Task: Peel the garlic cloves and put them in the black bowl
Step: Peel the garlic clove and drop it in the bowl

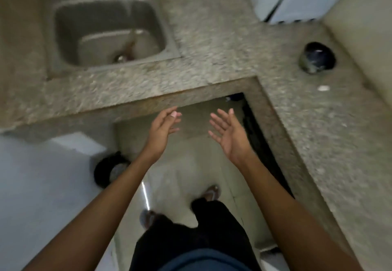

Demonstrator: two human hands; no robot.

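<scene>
Speckled stone table (212,37) carries a black bowl (317,57) beside one small, light, brittle-skinned garlic clove (323,88); pinch its ends. Left hand (164,131) and right hand (230,136): each grip spread, empty.

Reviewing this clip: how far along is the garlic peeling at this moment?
Nothing looks done: the black bowl sits on the counter by the wall; its contents are too blurred to read. In hand: nothing; left hand and right hand are open over the floor. A small white piece, possibly garlic, remains to peel.

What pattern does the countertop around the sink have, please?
Speckled grey-beige stone, on the countertop in the head view.
</scene>
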